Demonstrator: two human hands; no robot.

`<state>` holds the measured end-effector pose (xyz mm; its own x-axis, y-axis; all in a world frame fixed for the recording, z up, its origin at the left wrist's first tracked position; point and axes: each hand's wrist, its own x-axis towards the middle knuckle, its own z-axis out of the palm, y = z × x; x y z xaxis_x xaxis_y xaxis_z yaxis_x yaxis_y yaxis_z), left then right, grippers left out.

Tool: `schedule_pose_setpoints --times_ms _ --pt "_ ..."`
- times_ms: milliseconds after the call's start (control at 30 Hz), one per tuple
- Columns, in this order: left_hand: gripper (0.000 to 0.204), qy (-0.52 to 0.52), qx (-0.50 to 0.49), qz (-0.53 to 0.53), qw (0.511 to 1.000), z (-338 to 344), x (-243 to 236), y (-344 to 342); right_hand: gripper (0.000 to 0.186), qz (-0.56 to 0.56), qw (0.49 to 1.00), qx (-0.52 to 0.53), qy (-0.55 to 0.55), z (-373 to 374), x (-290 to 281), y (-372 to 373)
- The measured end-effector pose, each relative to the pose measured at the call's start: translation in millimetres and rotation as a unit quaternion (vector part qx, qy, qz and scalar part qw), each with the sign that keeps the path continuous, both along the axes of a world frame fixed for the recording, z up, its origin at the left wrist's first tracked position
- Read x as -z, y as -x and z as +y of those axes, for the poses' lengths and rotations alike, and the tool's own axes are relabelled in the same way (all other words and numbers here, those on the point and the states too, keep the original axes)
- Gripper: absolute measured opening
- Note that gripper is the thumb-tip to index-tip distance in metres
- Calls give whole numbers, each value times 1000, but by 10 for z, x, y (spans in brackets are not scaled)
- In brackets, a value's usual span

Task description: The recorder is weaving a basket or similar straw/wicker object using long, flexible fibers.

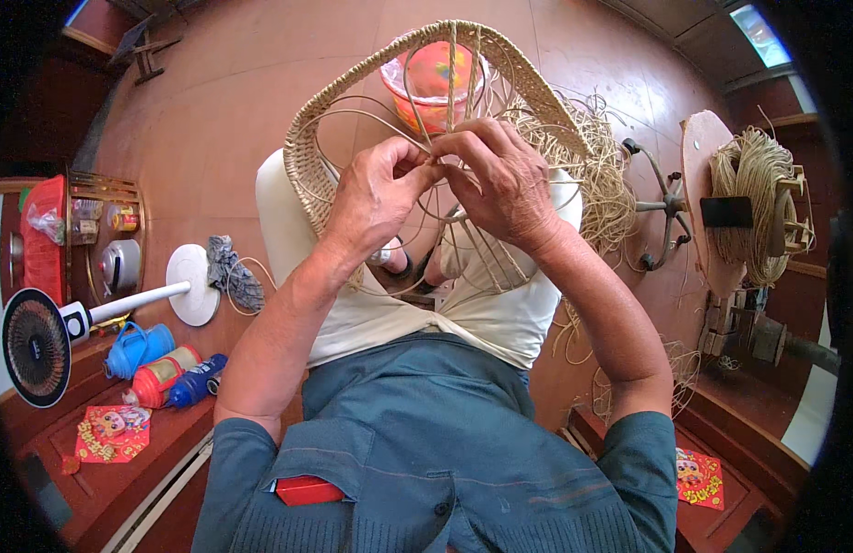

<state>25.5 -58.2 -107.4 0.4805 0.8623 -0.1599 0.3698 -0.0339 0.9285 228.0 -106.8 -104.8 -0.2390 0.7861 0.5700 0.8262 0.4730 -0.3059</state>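
Note:
A woven basket frame (308, 175) of tan cord over wire rests on my lap, its braided rim arching away from me. My left hand (379, 189) and my right hand (500, 175) meet over its open middle. Both pinch at a thin tan cord (433, 158) where the wires come together; the fingertips nearly touch, and the exact knot or crossing is hidden between them. Cord-wrapped uprights (452, 78) run from the rim down to my fingers. Curved bare wires loop on either side of the hands.
Beyond the frame stands a red plastic-lined bucket (417, 106). Loose cord (602, 184) lies heaped to the right, near a wheeled chair base (664, 207) and a large cord coil (754, 203). At left are a fan (39, 346), a grey cloth (235, 276) and several flasks (164, 373).

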Motion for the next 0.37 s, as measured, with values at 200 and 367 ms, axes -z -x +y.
schedule_pose_setpoints --times_ms 200,367 --pt "21 -36 -39 -6 999 -58 -78 7 18 18 1000 4 -10 19 29 20" --pt "17 49 -34 -28 998 58 -61 50 20 19 1000 5 -18 20 46 39"
